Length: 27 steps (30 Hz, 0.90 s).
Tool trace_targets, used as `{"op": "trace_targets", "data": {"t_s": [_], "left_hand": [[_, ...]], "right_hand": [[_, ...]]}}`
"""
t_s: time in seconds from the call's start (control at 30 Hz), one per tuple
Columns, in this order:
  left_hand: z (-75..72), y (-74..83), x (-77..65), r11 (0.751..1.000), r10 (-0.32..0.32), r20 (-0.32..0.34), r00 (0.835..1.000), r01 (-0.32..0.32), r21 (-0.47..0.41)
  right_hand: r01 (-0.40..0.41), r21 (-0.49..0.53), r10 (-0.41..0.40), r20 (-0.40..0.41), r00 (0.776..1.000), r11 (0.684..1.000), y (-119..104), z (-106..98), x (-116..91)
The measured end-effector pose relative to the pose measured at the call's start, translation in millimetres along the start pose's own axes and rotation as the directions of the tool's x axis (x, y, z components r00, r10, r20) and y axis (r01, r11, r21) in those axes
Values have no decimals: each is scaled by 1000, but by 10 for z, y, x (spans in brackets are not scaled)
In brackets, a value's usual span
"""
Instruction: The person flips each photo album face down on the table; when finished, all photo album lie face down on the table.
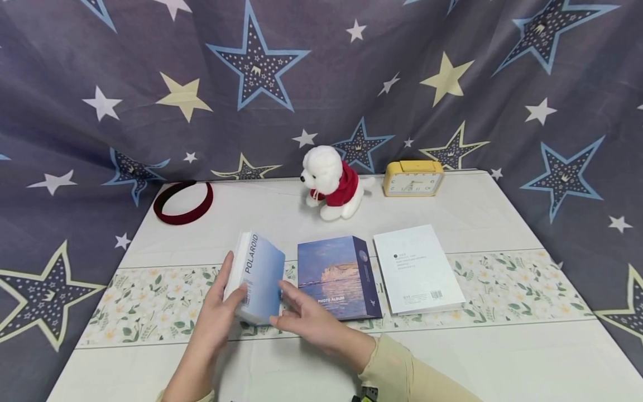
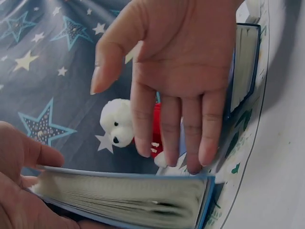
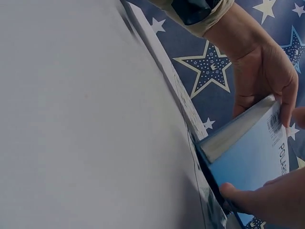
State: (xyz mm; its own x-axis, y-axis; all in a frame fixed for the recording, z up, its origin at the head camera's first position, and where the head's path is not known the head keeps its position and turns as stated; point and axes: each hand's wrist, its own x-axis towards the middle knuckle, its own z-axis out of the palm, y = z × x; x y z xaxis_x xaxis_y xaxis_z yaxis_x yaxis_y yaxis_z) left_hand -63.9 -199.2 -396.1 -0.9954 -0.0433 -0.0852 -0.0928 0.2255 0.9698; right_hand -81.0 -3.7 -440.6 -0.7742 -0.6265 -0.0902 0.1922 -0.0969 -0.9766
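A blue-and-white photo album (image 1: 268, 279) marked POLAROID stands tilted above the table. My left hand (image 1: 213, 312) grips it by its left side, thumb on the front. In the left wrist view the page edges of the album (image 2: 128, 195) face the camera. On the album's other side is my right hand (image 1: 313, 324), thumb and fingers at its right edge. The left wrist view shows this right hand (image 2: 178, 71) palm-on, with its fingers straight. In the right wrist view the right thumb touches the blue cover's edge.
Right of the held album lie a seascape photo album (image 1: 326, 268) and a white book (image 1: 417, 273) with a barcode. Behind them are a dark red headband (image 1: 186, 216), a white plush dog (image 1: 324, 173) in red and a yellow clock (image 1: 414, 178). A starry curtain (image 1: 311, 67) hangs behind the table.
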Motion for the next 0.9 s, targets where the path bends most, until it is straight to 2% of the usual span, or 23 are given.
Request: {"op": "trace_targets", "data": {"t_s": [0.17,0.4,0.73,0.9], "left_hand": [[-70,-29,9,997,-35,-24,999,34,-70],[-154,-105,42,998,-41,-43,998,39,-56],[-185,-192,74,993,-42,-54,998,48,112],[-177,-243,89,967,-118,-58,991,128,219]], "right_hand": [[-15,9,15,10,1000,1000,7,11,13],[-12,31,11,21,1000,999,5,9,15],[-10,37,9,29,1000,999,7,-2,13],[-1,-4,1,19,1000,1000,10,-6,7]]}}
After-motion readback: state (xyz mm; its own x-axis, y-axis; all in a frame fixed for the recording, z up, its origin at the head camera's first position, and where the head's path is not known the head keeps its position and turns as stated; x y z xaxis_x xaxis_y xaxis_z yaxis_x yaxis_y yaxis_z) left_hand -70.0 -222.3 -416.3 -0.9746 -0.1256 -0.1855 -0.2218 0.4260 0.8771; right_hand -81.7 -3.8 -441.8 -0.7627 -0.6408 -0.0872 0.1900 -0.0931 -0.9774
